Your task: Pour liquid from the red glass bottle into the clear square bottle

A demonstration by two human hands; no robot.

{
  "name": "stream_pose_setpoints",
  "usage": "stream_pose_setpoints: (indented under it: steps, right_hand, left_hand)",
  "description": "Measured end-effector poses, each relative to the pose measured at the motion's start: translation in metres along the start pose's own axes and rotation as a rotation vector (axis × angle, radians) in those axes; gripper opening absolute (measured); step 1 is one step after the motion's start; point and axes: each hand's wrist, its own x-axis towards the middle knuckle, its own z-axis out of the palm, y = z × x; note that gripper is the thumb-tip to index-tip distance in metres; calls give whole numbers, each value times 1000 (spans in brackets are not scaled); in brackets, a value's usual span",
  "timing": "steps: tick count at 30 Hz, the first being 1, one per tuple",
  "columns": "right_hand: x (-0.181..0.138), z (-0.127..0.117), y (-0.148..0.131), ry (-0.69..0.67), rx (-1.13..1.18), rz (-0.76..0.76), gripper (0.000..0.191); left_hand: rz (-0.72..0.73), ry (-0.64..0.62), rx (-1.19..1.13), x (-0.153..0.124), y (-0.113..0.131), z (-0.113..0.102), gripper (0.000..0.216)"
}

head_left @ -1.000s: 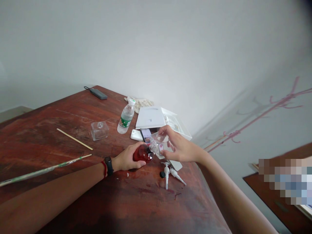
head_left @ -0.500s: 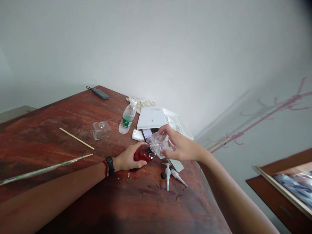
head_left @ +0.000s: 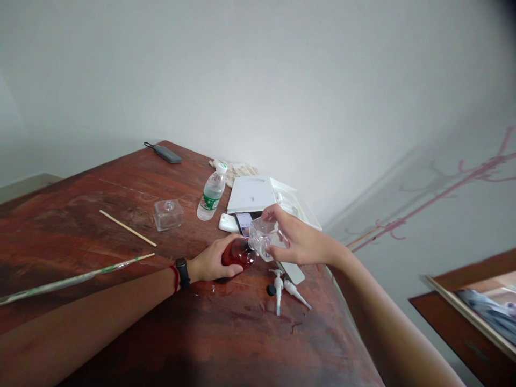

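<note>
My left hand [head_left: 209,263] is wrapped round a round red bottle [head_left: 237,253] that stands on the dark red wooden table [head_left: 121,333]. My right hand [head_left: 300,242] grips a clear square glass bottle [head_left: 261,238], tilted with its mouth down against the top of the red bottle. A black watch and a red band sit on my left wrist. Just in front of the bottles lie two white pump dispensers [head_left: 284,290] and a small black cap [head_left: 270,290].
Another clear square bottle [head_left: 168,214] and a plastic water bottle [head_left: 212,193] stand farther back. A phone [head_left: 243,222], a white open box [head_left: 262,196], a cloth, a grey power bank [head_left: 167,154], a thin stick [head_left: 127,228] and a long wrapped rod [head_left: 76,280] lie around. The table's right edge drops off nearby.
Both hands have stayed on their bottles with the clear one tipped against the red one. Only the view has shifted slightly.
</note>
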Motion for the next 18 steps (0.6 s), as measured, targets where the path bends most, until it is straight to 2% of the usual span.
stream_pose_setpoints:
  steps: [18]
  right_hand:
    - [3, -2, -1, -2, -18, -24, 51]
  left_hand:
    - [2, 8, 6, 0, 3, 0, 65]
